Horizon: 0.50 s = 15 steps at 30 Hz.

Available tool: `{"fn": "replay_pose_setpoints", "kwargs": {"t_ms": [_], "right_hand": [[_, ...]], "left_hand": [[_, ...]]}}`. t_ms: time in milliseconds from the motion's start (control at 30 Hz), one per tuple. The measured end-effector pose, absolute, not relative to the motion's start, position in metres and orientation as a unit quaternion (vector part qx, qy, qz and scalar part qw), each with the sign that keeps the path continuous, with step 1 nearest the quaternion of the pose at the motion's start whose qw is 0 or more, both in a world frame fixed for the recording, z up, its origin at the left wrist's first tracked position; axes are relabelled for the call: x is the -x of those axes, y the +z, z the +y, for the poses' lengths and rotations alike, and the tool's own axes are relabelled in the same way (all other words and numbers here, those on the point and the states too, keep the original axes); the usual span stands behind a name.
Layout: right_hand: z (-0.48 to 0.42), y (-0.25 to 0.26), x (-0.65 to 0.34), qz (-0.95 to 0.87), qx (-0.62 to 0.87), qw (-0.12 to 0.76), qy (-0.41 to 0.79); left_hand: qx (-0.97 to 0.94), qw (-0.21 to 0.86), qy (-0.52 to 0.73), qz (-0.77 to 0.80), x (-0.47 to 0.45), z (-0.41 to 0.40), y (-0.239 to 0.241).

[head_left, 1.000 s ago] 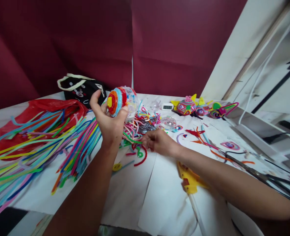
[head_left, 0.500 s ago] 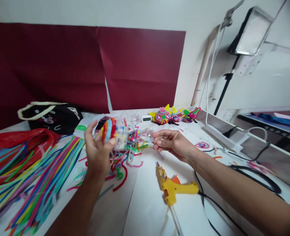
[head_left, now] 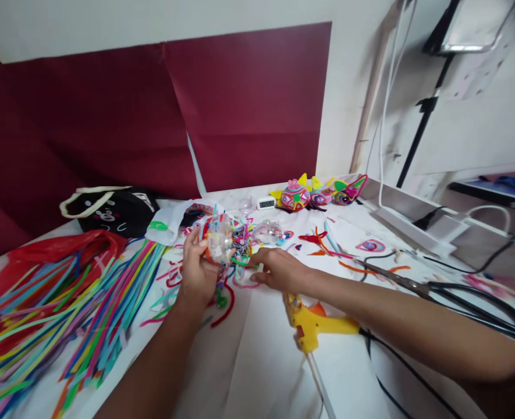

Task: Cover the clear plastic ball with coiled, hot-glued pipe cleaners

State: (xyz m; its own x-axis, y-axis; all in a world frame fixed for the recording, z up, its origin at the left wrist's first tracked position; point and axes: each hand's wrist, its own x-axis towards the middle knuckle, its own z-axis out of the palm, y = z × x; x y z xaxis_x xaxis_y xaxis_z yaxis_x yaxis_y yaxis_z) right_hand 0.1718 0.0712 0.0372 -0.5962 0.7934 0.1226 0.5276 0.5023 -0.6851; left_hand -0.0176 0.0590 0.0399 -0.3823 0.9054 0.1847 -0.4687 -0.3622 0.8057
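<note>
My left hand is closed around a clear plastic ball with coloured pipe-cleaner coils stuck to it, held low over the white table. My right hand reaches into a tangle of short pipe-cleaner pieces just right of the ball; its fingers point left and are partly curled, and I cannot make out whether they hold anything. A yellow glue gun lies under my right forearm. Another clear ball rests behind the tangle.
Long coloured pipe cleaners spread over the left side beside a red plastic bag and a black tote bag. Finished decorated pieces and a small digital clock stand at the back. Scissors and cables lie right.
My left hand lowered the ball toward the table and turned it. My right hand went from open and raised to down on the pipe-cleaner tangle. The camera view shifted.
</note>
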Motion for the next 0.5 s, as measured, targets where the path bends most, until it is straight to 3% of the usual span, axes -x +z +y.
{"fn": "replay_pose_setpoints", "kwargs": {"t_ms": [233, 367, 500], "right_hand": [[0.082, 0.038, -0.129, -0.875, 0.449, 0.099, 0.151], [0.092, 0.035, -0.121, -0.878, 0.46, 0.035, 0.129], [0.096, 0.038, -0.128, -0.884, 0.451, 0.029, 0.123]], "left_hand": [[-0.281, 0.525, 0.742, 0.307, 0.027, 0.058, 0.043], [-0.264, 0.535, 0.744, 0.301, 0.029, 0.059, 0.041], [-0.257, 0.527, 0.753, 0.3, 0.029, 0.067, 0.028]]}}
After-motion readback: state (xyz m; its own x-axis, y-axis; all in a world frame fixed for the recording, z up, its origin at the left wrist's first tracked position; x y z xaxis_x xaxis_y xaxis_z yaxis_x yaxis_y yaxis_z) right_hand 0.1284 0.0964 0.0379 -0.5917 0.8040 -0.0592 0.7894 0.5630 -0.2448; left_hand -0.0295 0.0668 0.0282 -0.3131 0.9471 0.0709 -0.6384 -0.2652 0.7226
